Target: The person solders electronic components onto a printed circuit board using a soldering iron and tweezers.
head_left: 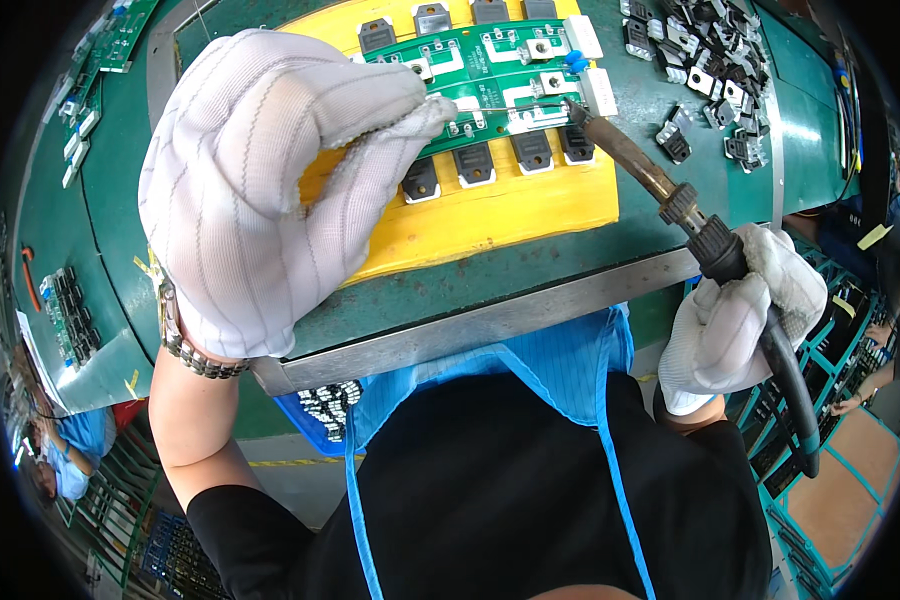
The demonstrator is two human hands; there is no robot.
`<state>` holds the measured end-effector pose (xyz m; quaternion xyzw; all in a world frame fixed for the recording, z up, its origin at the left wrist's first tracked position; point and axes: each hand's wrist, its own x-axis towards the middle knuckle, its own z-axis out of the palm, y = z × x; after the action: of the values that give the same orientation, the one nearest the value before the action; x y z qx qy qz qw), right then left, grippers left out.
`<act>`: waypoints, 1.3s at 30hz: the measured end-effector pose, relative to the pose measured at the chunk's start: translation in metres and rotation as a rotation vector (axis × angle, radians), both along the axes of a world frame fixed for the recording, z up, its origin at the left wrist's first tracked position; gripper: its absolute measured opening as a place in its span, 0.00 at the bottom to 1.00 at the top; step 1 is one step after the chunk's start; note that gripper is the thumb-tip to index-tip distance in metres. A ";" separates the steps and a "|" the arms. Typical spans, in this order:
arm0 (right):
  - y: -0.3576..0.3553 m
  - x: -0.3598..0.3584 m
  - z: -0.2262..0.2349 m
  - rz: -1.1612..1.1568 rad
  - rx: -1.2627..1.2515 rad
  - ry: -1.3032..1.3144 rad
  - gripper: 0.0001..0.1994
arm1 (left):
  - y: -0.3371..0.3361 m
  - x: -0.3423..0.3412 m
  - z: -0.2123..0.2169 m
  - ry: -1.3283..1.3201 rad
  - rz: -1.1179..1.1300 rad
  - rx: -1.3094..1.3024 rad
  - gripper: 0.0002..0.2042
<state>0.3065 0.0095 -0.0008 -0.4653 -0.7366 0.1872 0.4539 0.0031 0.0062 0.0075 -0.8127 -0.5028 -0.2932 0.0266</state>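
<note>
Over the green circuit board (490, 75), gloved left hand (270, 190) pinches thin solder wire (515, 107), right hand (740, 320) clamped on soldering iron (670, 195), tip touching board's right edge.

Loose black components (710, 60) lie far right on the green bench (120, 230), spare circuit boards (70, 310) at left, a blue bin (320, 410) near.

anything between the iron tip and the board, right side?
Nothing visible. The right hand holds the soldering iron, and its tip already sits at the right edge of the green board. The left hand is over the board's left part, away from the tip.
</note>
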 end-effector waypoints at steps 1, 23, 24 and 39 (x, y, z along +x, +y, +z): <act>-0.001 0.000 -0.002 -0.015 -0.002 -0.001 0.12 | 0.000 0.001 0.000 -0.002 0.002 0.001 0.09; 0.001 0.013 -0.014 0.012 0.002 0.278 0.15 | 0.006 0.009 0.002 -0.090 -0.377 -0.005 0.14; 0.001 0.014 -0.014 -0.003 -0.002 0.260 0.14 | 0.002 0.014 0.000 -0.042 -0.362 0.019 0.16; 0.002 0.002 -0.010 0.080 -0.065 0.165 0.12 | -0.002 0.004 0.008 0.041 -0.315 -0.156 0.12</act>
<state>0.3086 0.0114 -0.0112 -0.4331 -0.7082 0.2665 0.4897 0.0071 0.0046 0.0153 -0.8869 -0.3896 -0.2372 -0.0725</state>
